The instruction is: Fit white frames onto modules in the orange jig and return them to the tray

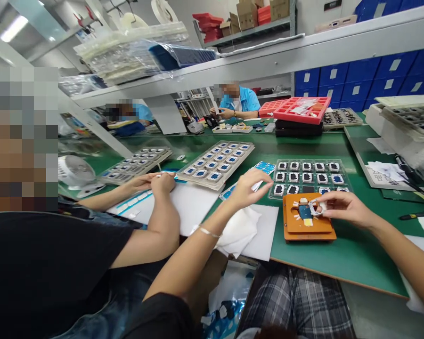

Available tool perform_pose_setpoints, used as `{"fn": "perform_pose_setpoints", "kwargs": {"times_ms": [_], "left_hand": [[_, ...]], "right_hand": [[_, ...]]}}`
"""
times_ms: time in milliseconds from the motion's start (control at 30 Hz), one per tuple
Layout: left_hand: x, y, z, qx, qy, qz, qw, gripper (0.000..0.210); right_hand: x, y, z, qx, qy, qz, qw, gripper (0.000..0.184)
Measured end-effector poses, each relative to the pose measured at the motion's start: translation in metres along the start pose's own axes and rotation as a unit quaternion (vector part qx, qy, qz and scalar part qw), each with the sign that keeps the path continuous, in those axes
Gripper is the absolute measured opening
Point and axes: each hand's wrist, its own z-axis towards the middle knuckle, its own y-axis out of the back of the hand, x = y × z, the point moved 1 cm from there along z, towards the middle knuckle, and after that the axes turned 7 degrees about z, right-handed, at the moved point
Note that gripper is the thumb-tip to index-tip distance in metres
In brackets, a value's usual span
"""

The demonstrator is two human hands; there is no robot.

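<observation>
In my right hand (342, 207), fingers and thumb pinch a small white frame-like part (317, 207), tilted over the right side of an orange fixture (309, 227). A dark blue piece (305, 211) shows in the fixture's middle, with white and yellow pads around it. My left hand (249, 189) hovers left of the fixture, thumb and forefinger stretched to the right with a gap between them; I see nothing held. Beneath and behind it lies a blue-and-white sticker sheet (265, 167). Beyond the fixture, a clear tray (334, 168) holds rows of white parts with dark centres.
A crumpled white cloth (238, 230) lies on a white foam sheet (268, 230). Another person's hands (162, 182) work at the left beside a filled tray (217, 162). Red trays (302, 110) stand at the back; a green board (360, 155) with papers lies right.
</observation>
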Motion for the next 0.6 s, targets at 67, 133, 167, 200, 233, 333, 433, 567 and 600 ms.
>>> {"fn": "perform_pose_setpoints", "kwargs": {"times_ms": [67, 133, 167, 200, 233, 333, 433, 567, 600], "left_hand": [[-0.001, -0.035, 0.026, -0.008, -0.046, -0.017, 0.999, 0.026], [-0.005, -0.063, 0.041, -0.009, -0.084, -0.038, 0.996, 0.028], [-0.007, -0.072, 0.044, -0.012, -0.098, -0.05, 0.994, 0.032], [-0.009, -0.078, 0.044, -0.016, -0.11, -0.064, 0.992, 0.035], [-0.012, -0.081, 0.043, -0.017, -0.121, -0.079, 0.989, 0.039], [-0.017, -0.075, 0.032, 0.039, -0.164, -0.118, 0.979, 0.056], [-0.019, -0.064, 0.02, 0.155, -0.172, -0.127, 0.964, 0.083], [-0.016, -0.057, 0.013, 0.226, -0.149, -0.158, 0.95, 0.092], [-0.015, -0.056, 0.012, 0.236, -0.147, -0.165, 0.946, 0.092]], "right_hand": [[0.002, -0.001, 0.0, 0.0, 0.044, -0.082, 0.996, 0.032], [0.004, -0.001, 0.001, -0.002, 0.096, -0.162, 0.982, 0.026], [0.005, 0.0, 0.001, -0.003, 0.119, -0.192, 0.974, 0.023], [0.006, 0.0, 0.001, -0.004, 0.139, -0.213, 0.967, 0.021], [0.006, 0.0, 0.001, -0.006, 0.156, -0.226, 0.962, 0.019], [0.009, -0.001, 0.0, -0.012, 0.184, -0.231, 0.955, 0.016], [0.011, -0.002, -0.002, -0.028, 0.175, -0.21, 0.961, 0.017], [0.012, -0.002, -0.003, -0.061, 0.148, -0.169, 0.972, 0.032], [0.012, -0.002, -0.003, -0.062, 0.15, -0.165, 0.973, 0.034]]}}
